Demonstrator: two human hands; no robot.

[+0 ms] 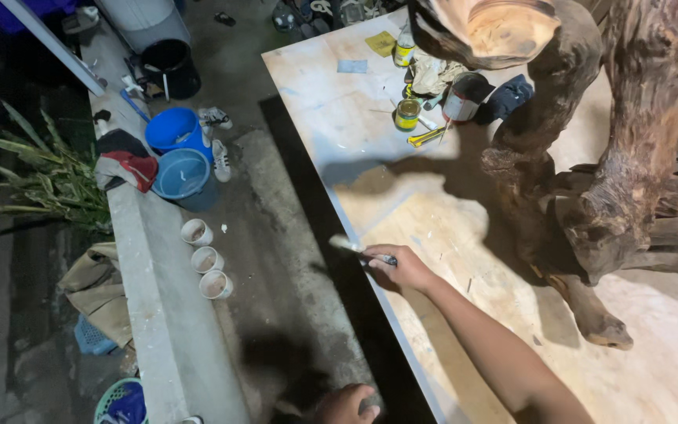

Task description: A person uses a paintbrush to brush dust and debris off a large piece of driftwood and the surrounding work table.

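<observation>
We see our right hand at the left edge of the bench, a pale plywood board, fingers curled and pinched around the dark handle of a paintbrush. The brush lies close to level, its long axis running across the bench edge: the handle sits in our grip over the board, and the pale bristle end points out to the left and slightly away from us, hanging past the edge above the dark gap beside the bench. Our forearm comes up from the lower right across the board.

Our left hand shows at the bottom of the view, low over the concrete floor, well apart from the brush. Its fingers look loosely curled, and we cannot tell whether it holds anything.

A large gnarled wood root stands on the right part of the bench, its foot resting on the board near our forearm. At the far end of the bench stand a small open can and a larger tin, with a rag and a yellow tool beside them.

On the floor to the left, two blue buckets stand together, and three white cups sit in a row along a concrete kerb. Green plants grow beyond the kerb.
</observation>
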